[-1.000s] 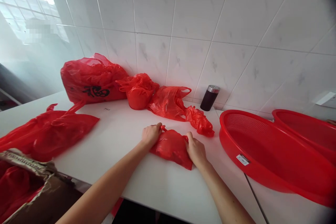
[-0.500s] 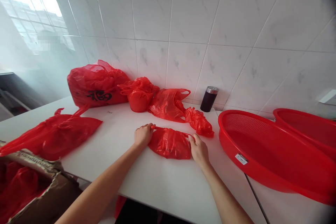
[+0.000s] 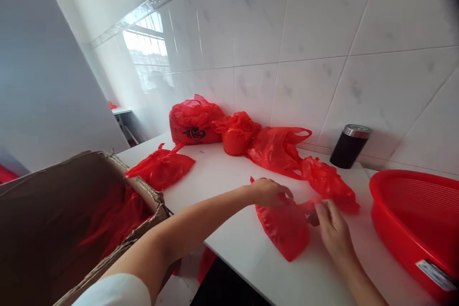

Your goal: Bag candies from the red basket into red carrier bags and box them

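Observation:
A red plastic bag (image 3: 285, 232) lies on the white table in front of me, bunched and partly smeared by motion. My right hand (image 3: 333, 224) pinches its right end, where the plastic is drawn out towards the fingers. Over the bag's upper part reaches my left hand (image 3: 270, 192), its fingers loosely curved and apart, with nothing visibly gripped. A loose red tip of the bag sticks out beyond the left wrist. Just behind the right hand lies a crumpled red bag (image 3: 328, 184).
Along the tiled wall stand a large red bag with black lettering (image 3: 195, 122), a rounded red bag (image 3: 236, 136) and a flat red bag (image 3: 274, 148). A dark flask (image 3: 349, 147) and red plastic basket (image 3: 398, 229) are right. Left are a knotted bag (image 3: 165, 167) and cardboard box (image 3: 86, 160).
My view has swung left, bringing more of the box in. My left hand has let go of the bag's left end and moved across it; the bag has turned, its right end still in my right hand.

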`<act>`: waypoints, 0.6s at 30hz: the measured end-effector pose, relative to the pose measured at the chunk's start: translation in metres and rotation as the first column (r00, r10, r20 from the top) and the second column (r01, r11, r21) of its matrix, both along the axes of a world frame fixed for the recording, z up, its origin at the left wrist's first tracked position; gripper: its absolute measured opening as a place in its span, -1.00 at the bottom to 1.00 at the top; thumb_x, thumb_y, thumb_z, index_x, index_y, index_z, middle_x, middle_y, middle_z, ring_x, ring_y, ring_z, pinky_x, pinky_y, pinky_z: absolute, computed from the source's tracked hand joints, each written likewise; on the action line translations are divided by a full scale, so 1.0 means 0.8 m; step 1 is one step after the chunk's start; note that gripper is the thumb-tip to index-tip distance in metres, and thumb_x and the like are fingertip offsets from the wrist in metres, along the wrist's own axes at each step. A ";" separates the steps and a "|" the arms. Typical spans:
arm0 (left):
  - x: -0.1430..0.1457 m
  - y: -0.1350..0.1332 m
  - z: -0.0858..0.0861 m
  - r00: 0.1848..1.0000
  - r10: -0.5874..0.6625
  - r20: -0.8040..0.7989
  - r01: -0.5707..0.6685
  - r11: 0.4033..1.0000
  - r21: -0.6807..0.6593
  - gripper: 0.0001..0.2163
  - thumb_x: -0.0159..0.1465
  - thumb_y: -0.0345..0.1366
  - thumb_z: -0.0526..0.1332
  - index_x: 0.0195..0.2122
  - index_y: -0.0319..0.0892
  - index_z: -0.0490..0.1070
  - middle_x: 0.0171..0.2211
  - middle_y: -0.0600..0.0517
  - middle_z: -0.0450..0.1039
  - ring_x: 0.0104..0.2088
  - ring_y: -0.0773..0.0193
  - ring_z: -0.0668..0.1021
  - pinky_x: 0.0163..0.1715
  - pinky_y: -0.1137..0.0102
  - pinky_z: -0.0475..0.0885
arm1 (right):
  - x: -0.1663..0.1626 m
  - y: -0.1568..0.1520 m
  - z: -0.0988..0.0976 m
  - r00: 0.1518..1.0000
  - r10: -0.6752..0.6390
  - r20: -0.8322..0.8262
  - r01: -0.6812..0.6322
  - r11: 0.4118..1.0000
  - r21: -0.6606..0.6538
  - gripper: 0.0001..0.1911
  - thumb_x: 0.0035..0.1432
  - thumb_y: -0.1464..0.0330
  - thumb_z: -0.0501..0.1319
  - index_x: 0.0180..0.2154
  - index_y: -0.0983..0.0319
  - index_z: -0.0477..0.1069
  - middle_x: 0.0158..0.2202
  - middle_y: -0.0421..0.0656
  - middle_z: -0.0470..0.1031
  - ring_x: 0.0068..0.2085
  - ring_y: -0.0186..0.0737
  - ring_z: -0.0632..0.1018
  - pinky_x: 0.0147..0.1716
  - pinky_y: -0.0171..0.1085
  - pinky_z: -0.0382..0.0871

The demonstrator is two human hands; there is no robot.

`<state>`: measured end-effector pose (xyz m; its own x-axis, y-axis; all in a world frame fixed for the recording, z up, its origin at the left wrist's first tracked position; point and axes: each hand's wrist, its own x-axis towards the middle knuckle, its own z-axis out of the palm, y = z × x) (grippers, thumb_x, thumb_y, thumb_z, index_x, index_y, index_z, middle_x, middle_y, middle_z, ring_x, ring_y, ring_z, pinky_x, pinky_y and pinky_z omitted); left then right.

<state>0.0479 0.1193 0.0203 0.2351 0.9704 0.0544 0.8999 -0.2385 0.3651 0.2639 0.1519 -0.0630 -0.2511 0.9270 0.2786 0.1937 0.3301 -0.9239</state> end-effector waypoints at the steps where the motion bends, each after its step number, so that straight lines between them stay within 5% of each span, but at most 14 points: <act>1: 0.002 0.000 0.002 0.999 -0.038 -0.001 0.038 0.998 -0.047 -0.81 0.17 -0.23 0.23 -0.19 0.06 0.50 -0.18 0.13 0.57 -0.16 0.23 0.54 -0.09 0.37 0.35 | 0.001 -0.001 0.002 1.000 -0.018 -0.016 0.018 1.000 -0.015 -0.62 0.20 -0.02 0.05 -0.34 0.16 0.28 -0.41 -0.15 0.50 -0.44 -0.22 0.50 -0.39 -0.26 0.42; 5: -0.035 -0.017 0.030 0.999 0.026 0.027 -0.023 0.993 -0.114 -0.79 0.20 -0.14 0.17 -0.21 -0.06 0.50 -0.25 0.06 0.55 -0.27 0.23 0.50 -0.24 0.37 0.34 | 0.004 0.001 0.010 0.993 -0.096 -0.069 0.090 0.992 -0.091 -0.57 0.10 -0.03 0.17 -0.19 0.16 0.26 -0.32 -0.14 0.52 -0.46 -0.25 0.51 -0.43 -0.26 0.45; 10: -0.141 -0.075 0.076 0.962 0.255 0.098 -0.224 0.941 -0.255 -0.71 0.18 -0.04 0.17 -0.35 -0.17 0.49 -0.43 0.05 0.50 -0.44 0.28 0.46 -0.43 0.42 0.31 | 0.004 0.005 0.012 0.991 -0.129 -0.025 0.126 0.987 -0.094 -0.46 0.01 -0.08 0.19 -0.15 0.18 0.27 -0.32 -0.09 0.53 -0.48 -0.22 0.52 -0.47 -0.24 0.47; 18: -0.307 -0.172 0.070 0.714 0.686 0.144 -0.631 0.718 -0.293 -0.68 0.07 -0.05 0.28 -0.41 -0.27 0.52 -0.53 -0.02 0.52 -0.48 0.19 0.52 -0.53 0.40 0.35 | 0.000 0.003 -0.003 0.989 -0.072 0.132 0.074 0.997 -0.006 -0.53 0.09 -0.07 0.12 -0.15 0.14 0.25 -0.30 -0.10 0.53 -0.43 -0.19 0.55 -0.42 -0.25 0.46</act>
